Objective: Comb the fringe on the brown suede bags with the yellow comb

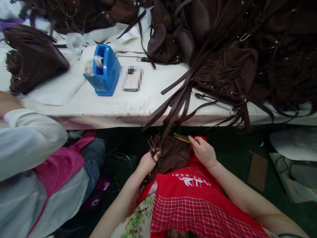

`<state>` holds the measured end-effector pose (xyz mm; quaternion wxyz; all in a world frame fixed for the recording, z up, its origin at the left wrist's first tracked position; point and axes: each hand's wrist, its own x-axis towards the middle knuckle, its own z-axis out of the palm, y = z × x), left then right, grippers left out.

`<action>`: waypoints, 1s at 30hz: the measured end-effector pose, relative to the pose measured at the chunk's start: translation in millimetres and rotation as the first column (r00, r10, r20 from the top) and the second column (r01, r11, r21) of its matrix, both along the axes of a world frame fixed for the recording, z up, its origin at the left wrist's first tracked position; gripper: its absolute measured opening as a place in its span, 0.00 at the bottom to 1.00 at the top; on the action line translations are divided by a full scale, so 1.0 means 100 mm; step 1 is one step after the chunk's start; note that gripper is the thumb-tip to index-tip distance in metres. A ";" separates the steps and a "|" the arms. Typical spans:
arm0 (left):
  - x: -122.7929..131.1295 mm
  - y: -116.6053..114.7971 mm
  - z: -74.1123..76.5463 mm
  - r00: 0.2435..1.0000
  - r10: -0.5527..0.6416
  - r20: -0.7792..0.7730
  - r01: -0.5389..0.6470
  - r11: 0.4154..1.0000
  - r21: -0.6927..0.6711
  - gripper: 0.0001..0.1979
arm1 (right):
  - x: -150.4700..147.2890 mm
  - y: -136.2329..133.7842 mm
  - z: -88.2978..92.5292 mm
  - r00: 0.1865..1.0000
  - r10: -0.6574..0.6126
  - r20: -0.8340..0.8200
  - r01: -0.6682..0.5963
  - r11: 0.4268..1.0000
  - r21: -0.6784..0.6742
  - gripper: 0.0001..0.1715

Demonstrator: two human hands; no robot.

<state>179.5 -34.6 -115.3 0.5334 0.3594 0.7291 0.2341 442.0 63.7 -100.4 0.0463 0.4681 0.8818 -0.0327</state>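
On my lap, over a red apron, lies a dark brown fringed bag [177, 157]. My left hand [148, 162] is closed on strands of its fringe at the bag's left side. Between the fingers and thumb of my right hand [203, 152] is a yellow comb [182, 137], its dark teeth pointing up and away from me. The comb sits at the bag's upper right edge; whether its teeth touch the fringe I cannot tell. Long brown straps [173, 105] hang over the table edge just above the bag.
Ahead runs a white table [138, 109] holding a blue tape dispenser [106, 71] and a blurred-out flat item [133, 79]. Brown fringed bags [225, 72] are heaped at the right and back, and another bag [34, 59] lies left. A co-worker's white sleeve [29, 138] is close on my left.
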 end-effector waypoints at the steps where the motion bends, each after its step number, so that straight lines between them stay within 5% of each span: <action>1: 0.00 -0.01 0.04 0.978 -0.081 -0.194 0.079 0.997 -0.020 0.19 | 0.00 0.00 0.02 0.998 0.013 -0.054 -0.012 1.000 0.025 0.24; 3: 0.04 -0.01 0.12 0.845 -0.145 -0.515 0.166 0.986 -0.006 0.19 | -0.03 0.00 0.06 0.987 0.060 -0.152 -0.052 0.997 0.053 0.23; 5: 0.10 0.03 0.16 0.757 -0.134 -0.640 0.285 0.949 0.138 0.23 | -0.10 0.00 0.10 0.967 0.111 -0.231 -0.100 0.993 0.060 0.23; 7: 0.11 0.13 0.17 0.798 -0.243 -0.551 0.465 0.830 0.309 0.28 | -0.20 0.01 0.13 0.947 0.147 -0.285 -0.137 0.989 0.055 0.23; 10: 0.04 0.33 0.15 0.792 -0.586 -0.174 0.595 0.673 0.440 0.30 | -0.36 0.03 0.16 0.927 0.166 -0.337 -0.164 0.986 0.035 0.23; 14: 0.00 0.53 0.14 0.648 -0.711 0.273 0.625 0.701 0.345 0.25 | -0.52 0.08 0.18 0.899 0.132 -0.418 -0.170 0.984 -0.054 0.22; 18: 0.28 0.57 0.09 0.677 -0.621 0.395 0.473 0.779 0.412 0.26 | -0.60 0.17 0.18 0.923 0.065 -0.380 -0.181 0.944 -0.276 0.17; 21: 0.48 0.52 0.06 0.709 -0.595 0.379 0.411 0.785 0.463 0.26 | -0.63 0.19 0.17 0.971 0.073 -0.229 -0.160 0.906 -0.392 0.14; 24: 0.57 0.47 0.05 0.754 -0.627 0.194 0.492 0.736 0.466 0.22 | -0.68 0.17 0.12 0.997 0.070 -0.015 -0.070 0.904 -0.422 0.15; 30: 0.58 0.49 -0.06 0.685 -0.726 0.058 0.648 0.643 0.409 0.17 | -0.75 0.22 -0.04 0.979 0.059 0.194 0.039 0.883 -0.468 0.17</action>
